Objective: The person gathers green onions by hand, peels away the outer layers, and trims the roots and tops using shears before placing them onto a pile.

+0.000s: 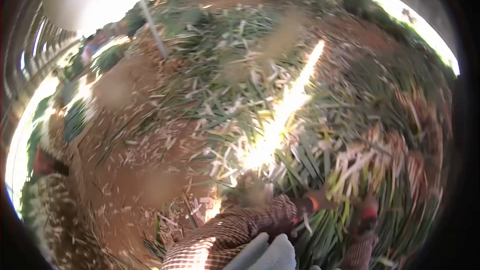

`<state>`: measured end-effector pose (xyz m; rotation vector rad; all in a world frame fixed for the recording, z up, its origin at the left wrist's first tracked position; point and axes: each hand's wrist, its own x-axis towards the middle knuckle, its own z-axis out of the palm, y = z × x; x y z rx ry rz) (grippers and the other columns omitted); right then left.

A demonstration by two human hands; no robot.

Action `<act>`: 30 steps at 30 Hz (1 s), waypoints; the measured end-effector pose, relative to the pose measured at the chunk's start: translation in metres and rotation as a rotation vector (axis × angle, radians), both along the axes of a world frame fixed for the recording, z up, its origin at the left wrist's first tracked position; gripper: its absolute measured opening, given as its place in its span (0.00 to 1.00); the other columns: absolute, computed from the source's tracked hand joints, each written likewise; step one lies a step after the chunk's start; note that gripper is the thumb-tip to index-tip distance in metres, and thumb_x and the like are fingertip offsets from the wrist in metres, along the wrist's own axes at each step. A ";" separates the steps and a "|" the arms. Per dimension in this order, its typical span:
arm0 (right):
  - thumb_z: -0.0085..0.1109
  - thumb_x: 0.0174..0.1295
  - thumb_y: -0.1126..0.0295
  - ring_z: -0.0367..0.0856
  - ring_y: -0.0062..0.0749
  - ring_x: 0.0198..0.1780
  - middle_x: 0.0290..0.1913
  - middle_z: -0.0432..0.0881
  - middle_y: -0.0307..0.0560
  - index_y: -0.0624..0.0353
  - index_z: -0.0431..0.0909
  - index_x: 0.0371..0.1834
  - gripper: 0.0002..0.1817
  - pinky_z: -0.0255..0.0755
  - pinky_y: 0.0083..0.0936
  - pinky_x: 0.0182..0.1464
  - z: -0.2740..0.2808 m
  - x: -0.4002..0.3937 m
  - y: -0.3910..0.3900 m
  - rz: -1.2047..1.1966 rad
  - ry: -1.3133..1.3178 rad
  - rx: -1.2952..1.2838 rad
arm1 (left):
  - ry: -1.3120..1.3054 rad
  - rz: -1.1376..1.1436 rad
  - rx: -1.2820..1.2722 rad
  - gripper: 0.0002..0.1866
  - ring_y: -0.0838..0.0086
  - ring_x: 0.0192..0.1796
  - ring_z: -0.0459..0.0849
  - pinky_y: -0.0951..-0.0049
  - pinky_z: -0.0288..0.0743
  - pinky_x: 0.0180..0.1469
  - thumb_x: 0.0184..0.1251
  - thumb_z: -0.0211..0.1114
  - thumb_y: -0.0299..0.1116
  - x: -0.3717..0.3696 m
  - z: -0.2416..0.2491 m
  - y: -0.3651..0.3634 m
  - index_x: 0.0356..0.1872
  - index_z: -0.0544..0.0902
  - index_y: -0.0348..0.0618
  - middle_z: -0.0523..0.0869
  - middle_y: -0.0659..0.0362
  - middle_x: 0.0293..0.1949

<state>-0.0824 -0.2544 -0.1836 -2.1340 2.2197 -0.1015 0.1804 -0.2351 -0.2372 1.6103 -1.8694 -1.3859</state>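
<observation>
At the lower right, my left hand (324, 200) reaches out of a checked sleeve (225, 225) with an orange band at the wrist. It touches a heap of long green leafy stalks (320, 230) with pale ends. Just to its right is my right hand (369, 205), with a red band at the wrist, also among the stalks. Both hands are dark and smeared, and their fingers cannot be made out. Whether either one grips any stalks is not visible.
Loose green and pale leaves (225, 70) cover much of the ground. Bare reddish soil (130, 180) shows at left. A thin pale pole (150, 20) stands at upper left under a ribbed curved roof (30, 30). A bright sunlight streak crosses the middle.
</observation>
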 end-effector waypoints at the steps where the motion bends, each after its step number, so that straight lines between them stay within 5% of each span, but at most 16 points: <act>1: 0.72 0.46 0.49 0.81 0.57 0.46 0.57 0.73 0.61 0.52 0.64 0.68 0.45 0.77 0.42 0.49 0.003 0.005 0.004 -0.016 0.032 0.019 | 0.110 0.065 0.133 0.60 0.50 0.61 0.78 0.57 0.71 0.62 0.48 0.66 0.70 -0.012 0.003 -0.001 0.76 0.52 0.41 0.75 0.39 0.63; 4: 0.76 0.41 0.48 0.81 0.63 0.50 0.65 0.69 0.64 0.50 0.59 0.72 0.53 0.78 0.45 0.51 -0.002 0.009 0.020 -0.047 0.016 0.101 | 0.000 0.161 0.180 0.55 0.44 0.57 0.80 0.52 0.73 0.58 0.51 0.67 0.64 -0.037 -0.001 -0.018 0.76 0.53 0.45 0.78 0.36 0.58; 9: 0.75 0.38 0.60 0.82 0.57 0.50 0.53 0.78 0.62 0.56 0.69 0.60 0.41 0.78 0.47 0.47 -0.004 0.016 0.017 -0.021 -0.069 0.285 | -0.191 0.246 0.099 0.45 0.46 0.49 0.84 0.48 0.76 0.51 0.56 0.62 0.53 -0.065 -0.038 -0.012 0.73 0.58 0.45 0.84 0.40 0.48; 14: 0.77 0.33 0.65 0.84 0.53 0.48 0.49 0.84 0.57 0.61 0.79 0.51 0.35 0.78 0.38 0.48 -0.067 -0.097 -0.053 0.267 -0.276 0.317 | -0.127 0.217 0.181 0.46 0.47 0.49 0.84 0.51 0.77 0.51 0.51 0.65 0.54 -0.047 -0.026 -0.008 0.71 0.63 0.43 0.85 0.42 0.47; 16: 0.77 0.32 0.67 0.83 0.48 0.48 0.47 0.84 0.56 0.62 0.80 0.48 0.33 0.78 0.37 0.47 0.027 -0.070 -0.076 0.000 -0.165 0.449 | -0.093 0.202 0.169 0.44 0.48 0.48 0.85 0.53 0.78 0.50 0.49 0.67 0.54 -0.046 -0.019 -0.007 0.67 0.68 0.41 0.85 0.41 0.46; 18: 0.77 0.35 0.64 0.83 0.48 0.45 0.43 0.85 0.55 0.61 0.81 0.44 0.29 0.77 0.37 0.45 0.002 -0.143 -0.137 0.057 0.097 0.199 | -0.004 0.196 0.086 0.39 0.51 0.47 0.85 0.56 0.79 0.48 0.48 0.69 0.50 -0.054 -0.023 0.000 0.61 0.74 0.38 0.85 0.41 0.44; 19: 0.74 0.44 0.55 0.83 0.48 0.38 0.38 0.85 0.53 0.57 0.83 0.42 0.25 0.77 0.38 0.43 -0.032 -0.204 -0.181 0.316 0.477 -0.188 | 0.043 0.192 0.033 0.36 0.52 0.47 0.85 0.57 0.79 0.48 0.49 0.69 0.49 -0.060 -0.035 0.002 0.58 0.76 0.37 0.85 0.41 0.44; 21: 0.73 0.45 0.54 0.84 0.47 0.37 0.38 0.85 0.52 0.56 0.83 0.42 0.24 0.77 0.38 0.43 0.024 -0.189 -0.196 0.170 0.252 -0.128 | 0.155 0.182 -0.108 0.30 0.54 0.47 0.85 0.56 0.79 0.47 0.52 0.70 0.47 -0.095 -0.121 -0.005 0.53 0.79 0.36 0.86 0.43 0.44; 22: 0.72 0.46 0.53 0.84 0.46 0.37 0.37 0.86 0.52 0.56 0.83 0.42 0.23 0.77 0.37 0.44 0.042 -0.174 -0.192 0.150 0.178 -0.144 | 0.233 0.121 -0.074 0.28 0.54 0.47 0.85 0.56 0.80 0.47 0.54 0.69 0.45 -0.101 -0.114 0.002 0.53 0.80 0.35 0.86 0.43 0.44; 24: 0.71 0.48 0.51 0.84 0.45 0.37 0.37 0.86 0.51 0.55 0.84 0.41 0.23 0.78 0.37 0.44 0.077 -0.141 -0.177 0.154 0.071 -0.200 | 0.566 -0.003 0.200 0.25 0.55 0.45 0.86 0.57 0.80 0.46 0.58 0.67 0.42 -0.071 -0.088 0.014 0.52 0.80 0.35 0.86 0.45 0.43; 27: 0.68 0.51 0.49 0.85 0.43 0.36 0.36 0.86 0.50 0.54 0.84 0.41 0.22 0.78 0.36 0.44 0.135 -0.064 -0.183 0.200 -0.021 -0.254 | 1.190 -0.051 0.975 0.20 0.57 0.42 0.87 0.58 0.81 0.45 0.64 0.65 0.38 -0.046 -0.101 0.008 0.51 0.80 0.34 0.87 0.47 0.42; 30: 0.66 0.54 0.47 0.85 0.41 0.36 0.35 0.87 0.49 0.52 0.85 0.40 0.22 0.78 0.36 0.44 0.174 -0.008 -0.177 0.196 -0.153 -0.304 | 1.129 0.160 1.157 0.17 0.58 0.39 0.88 0.59 0.82 0.44 0.68 0.64 0.35 -0.035 -0.068 0.009 0.50 0.80 0.34 0.87 0.48 0.42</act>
